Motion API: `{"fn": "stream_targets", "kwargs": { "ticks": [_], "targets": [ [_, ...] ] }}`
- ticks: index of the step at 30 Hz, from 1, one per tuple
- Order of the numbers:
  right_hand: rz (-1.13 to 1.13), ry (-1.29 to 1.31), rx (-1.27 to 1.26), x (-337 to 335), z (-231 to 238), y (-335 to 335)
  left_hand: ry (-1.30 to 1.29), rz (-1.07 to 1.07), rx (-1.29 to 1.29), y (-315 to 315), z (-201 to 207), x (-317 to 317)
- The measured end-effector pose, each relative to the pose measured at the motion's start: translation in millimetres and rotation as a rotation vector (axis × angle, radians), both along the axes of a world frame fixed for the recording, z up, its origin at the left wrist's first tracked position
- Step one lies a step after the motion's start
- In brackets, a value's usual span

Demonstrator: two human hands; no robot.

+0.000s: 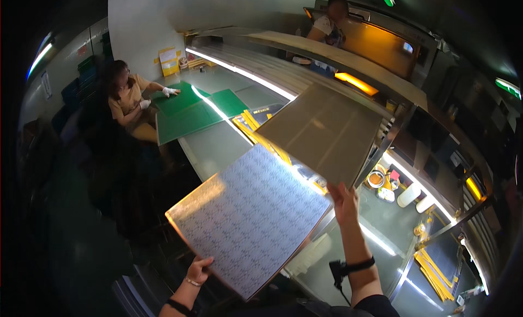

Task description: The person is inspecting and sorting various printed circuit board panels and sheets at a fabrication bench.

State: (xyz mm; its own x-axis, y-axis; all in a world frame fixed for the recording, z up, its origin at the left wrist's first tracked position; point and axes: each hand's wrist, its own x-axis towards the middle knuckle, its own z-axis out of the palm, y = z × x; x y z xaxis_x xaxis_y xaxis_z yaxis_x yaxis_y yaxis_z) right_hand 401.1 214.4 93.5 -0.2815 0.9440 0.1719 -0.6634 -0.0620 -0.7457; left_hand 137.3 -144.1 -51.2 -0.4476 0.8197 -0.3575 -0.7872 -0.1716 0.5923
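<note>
A large rectangular panel with a pale blue-grey repeating pattern and a shiny copper-coloured edge is held tilted in front of me. My left hand grips its near-left edge, the thumb lying over the face and the other fingers hidden underneath. At the panel's right corner my right hand has its fingers closed on the edge, partly hidden. Just beyond that hand lies a broad brown panel, its near corner close to my fingertips.
Yellow strips lie beside the brown panel. A person in white gloves handles green panels at the far left. Another person is behind the shelf. Tape rolls and white bottles stand on the right-hand bench.
</note>
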Motion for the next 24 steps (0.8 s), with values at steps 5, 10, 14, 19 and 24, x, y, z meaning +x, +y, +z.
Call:
{"fn": "stream_targets", "kwargs": {
  "ticks": [5, 10, 14, 19, 24],
  "targets": [
    [0.146, -0.131, -0.192, 38, -28, -122, -0.072, -0.125, 0.041, 42, -13, 12],
    [0.317, -0.287, -0.282, 65, -51, -178, 0.139, -0.383, -0.155, 64, -19, 2],
    [0.419, -0.349, -0.327, 94, -79, -187, -0.332, -0.351, 0.045, 20, -14, -32],
    [-0.224, -1.389, 0.297, 108, -105, -198, 0.085, -0.606, -0.262, 1, -18, 0],
    [0.059, -1.454, 0.481, 59, -82, -246, -0.049, -0.577, -0.198, 7, -21, 66]
  ]
}}
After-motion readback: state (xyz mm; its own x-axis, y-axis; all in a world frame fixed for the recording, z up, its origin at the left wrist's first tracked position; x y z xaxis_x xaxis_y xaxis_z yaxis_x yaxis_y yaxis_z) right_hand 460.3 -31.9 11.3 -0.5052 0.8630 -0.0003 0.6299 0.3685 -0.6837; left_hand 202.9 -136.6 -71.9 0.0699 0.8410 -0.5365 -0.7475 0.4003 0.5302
